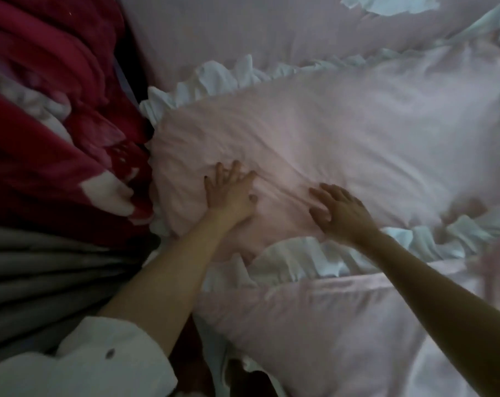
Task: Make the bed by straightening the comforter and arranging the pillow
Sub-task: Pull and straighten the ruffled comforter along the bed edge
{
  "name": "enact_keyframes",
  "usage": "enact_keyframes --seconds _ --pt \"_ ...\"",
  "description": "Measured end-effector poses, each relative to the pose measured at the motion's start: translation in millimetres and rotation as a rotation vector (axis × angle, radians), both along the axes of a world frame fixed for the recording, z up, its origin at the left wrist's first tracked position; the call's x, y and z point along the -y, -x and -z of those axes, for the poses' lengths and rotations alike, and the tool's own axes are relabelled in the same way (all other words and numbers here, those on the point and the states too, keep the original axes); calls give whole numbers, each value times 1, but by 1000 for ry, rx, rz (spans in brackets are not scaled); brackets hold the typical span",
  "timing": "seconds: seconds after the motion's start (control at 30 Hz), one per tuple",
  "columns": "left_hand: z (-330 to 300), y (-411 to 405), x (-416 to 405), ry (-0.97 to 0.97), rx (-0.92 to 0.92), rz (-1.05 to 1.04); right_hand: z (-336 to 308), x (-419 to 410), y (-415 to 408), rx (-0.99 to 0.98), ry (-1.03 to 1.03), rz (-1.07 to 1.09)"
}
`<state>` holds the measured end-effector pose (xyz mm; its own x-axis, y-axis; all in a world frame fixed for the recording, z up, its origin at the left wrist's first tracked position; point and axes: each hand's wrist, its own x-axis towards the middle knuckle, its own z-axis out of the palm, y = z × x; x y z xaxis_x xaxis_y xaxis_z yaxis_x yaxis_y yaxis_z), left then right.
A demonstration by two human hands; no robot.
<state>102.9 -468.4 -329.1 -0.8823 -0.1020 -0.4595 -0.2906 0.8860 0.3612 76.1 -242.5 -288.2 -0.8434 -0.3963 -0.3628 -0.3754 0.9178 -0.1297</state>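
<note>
Two hands pressed flat on one pink ruffled pillow (343, 133), fingers spread and gripping nothing: left hand (228, 190) near the pillow's left end, right hand (340, 210) close beside it by the near ruffled edge. Second pink pillow (314, 319) lying nearer, under both forearms, touching the first. Red floral blanket (57, 124) bunched against the bed's left edge, over grey folded fabric (48, 267). White sleeve (94, 365) on left arm.

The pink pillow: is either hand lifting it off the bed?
No, the pink pillow lies on the bed, and the left hand and right hand rest flat on it.
</note>
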Motion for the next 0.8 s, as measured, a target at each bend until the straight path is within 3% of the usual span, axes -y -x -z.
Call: enact_keyframes --seconds 0.1,0.17,0.43,0.7,0.8 --pt "-27 -43 -34 -77 -164 90 -17 -37 -29 -47 -14 -1" --pt "-39 -81 -62 -245 -211 213 -20 -58 -48 -60 -58 -30" --pt "-47 -149 -117 -407 142 205 -32 -98 -125 41 -242 86" --pt "-25 -255 -81 -279 404 374 -22 -52 -254 17 -109 45" --pt "-24 -285 -86 -228 320 394 -17 -52 -292 -74 53 98"
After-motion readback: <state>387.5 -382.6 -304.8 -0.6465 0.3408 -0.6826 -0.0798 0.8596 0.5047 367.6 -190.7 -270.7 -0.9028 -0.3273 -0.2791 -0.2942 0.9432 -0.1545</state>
